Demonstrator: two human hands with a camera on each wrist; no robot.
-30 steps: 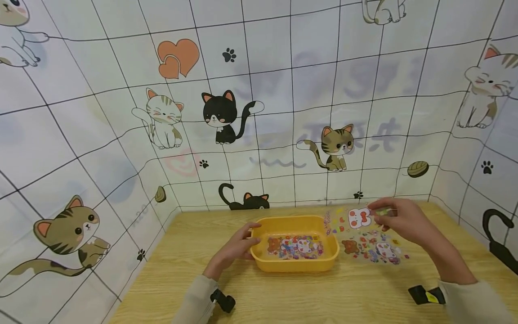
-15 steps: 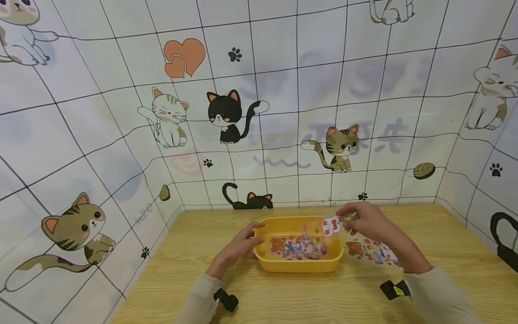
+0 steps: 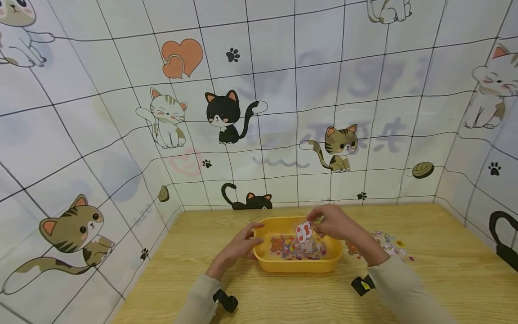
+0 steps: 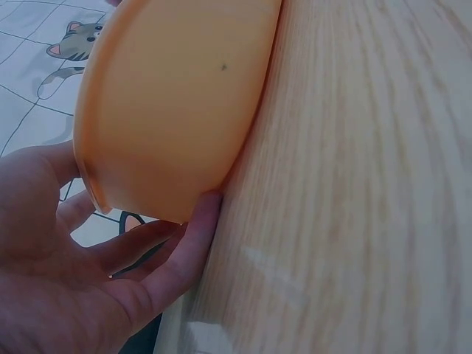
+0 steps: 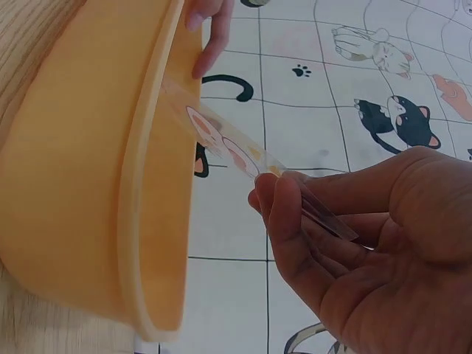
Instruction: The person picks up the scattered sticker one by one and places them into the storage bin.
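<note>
My left hand [image 3: 239, 245] holds the left end of a yellow plastic basin [image 3: 297, 266], its thumb by the rim and its fingers against the end wall in the left wrist view. Between thumb and fingers my right hand [image 3: 336, 222] pinches a clear sticker sheet [image 3: 303, 231] printed with a white bunny and red bow. That sheet hangs tilted over the basin's inside; in the right wrist view its far part [image 5: 205, 129] reaches past the basin rim [image 5: 133, 192]. On the basin floor lie colourful clear sticker sheets [image 3: 277, 246] with a brown bear and a bunny.
More printed sticker sheet [image 3: 389, 249] lies on the wooden table [image 3: 194, 270] right of the basin, partly hidden by the right forearm. A cat-patterned cloth [image 3: 275, 135] stands as a wall behind and along both sides. Black camera mounts [image 3: 225, 300] sit at both wrists.
My right hand has carried the bunny sticker sheet leftward, from above the sheet on the table to over the basin. My left hand stays on the basin's left end.
</note>
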